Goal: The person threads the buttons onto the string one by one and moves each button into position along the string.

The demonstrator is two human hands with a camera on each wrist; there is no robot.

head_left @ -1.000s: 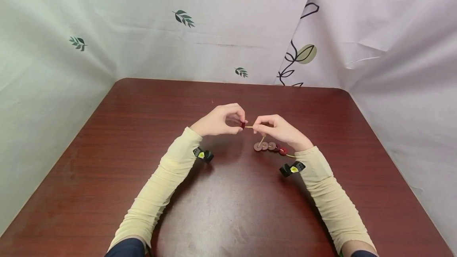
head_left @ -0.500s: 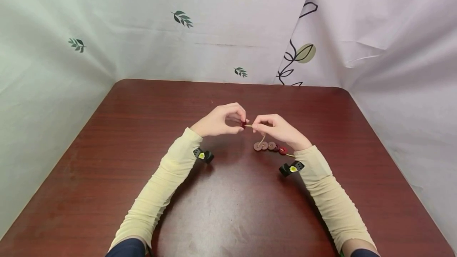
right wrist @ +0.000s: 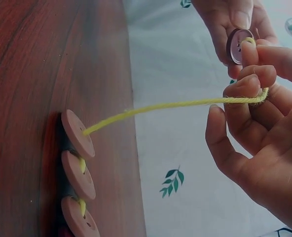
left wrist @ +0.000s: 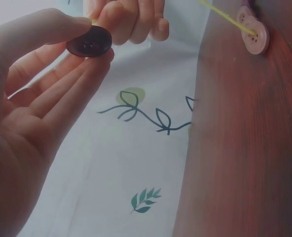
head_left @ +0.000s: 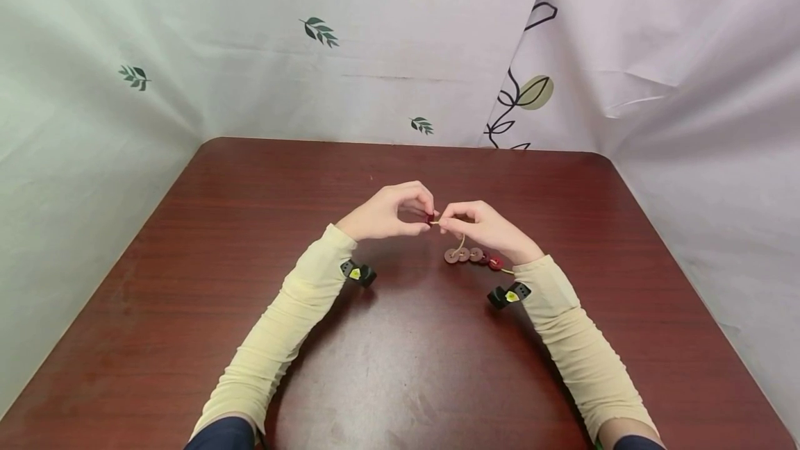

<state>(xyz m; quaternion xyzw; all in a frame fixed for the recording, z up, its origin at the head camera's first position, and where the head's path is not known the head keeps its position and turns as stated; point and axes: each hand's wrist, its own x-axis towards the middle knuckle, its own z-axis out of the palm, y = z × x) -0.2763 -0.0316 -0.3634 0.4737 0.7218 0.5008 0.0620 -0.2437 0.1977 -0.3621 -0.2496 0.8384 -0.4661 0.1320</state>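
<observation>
My left hand (head_left: 389, 214) pinches a dark red button (left wrist: 89, 43) between thumb and fingertips, above the table. Close on its right, my right hand (head_left: 490, 229) pinches the yellow string (right wrist: 175, 104) near its end. In the right wrist view, the string's tip is right at the holes on the button's face, partly hidden by a fingertip. From the right hand the string drops to a row of threaded buttons (head_left: 476, 255) on the table, pinkish-brown ones (right wrist: 78, 174) at the left and red ones (head_left: 495, 264) at the right.
The dark wooden table (head_left: 400, 367) reaches back to a white curtain (head_left: 400, 33) printed with leaves. A small black wrist camera (head_left: 361, 273) hangs at the left cuff, another black camera (head_left: 503, 297) at the right cuff.
The hands have drawn slightly closer, the left moving a little right and the right a little left. The stretch of string between button and right fingertips is shorter. The row has barely moved.
</observation>
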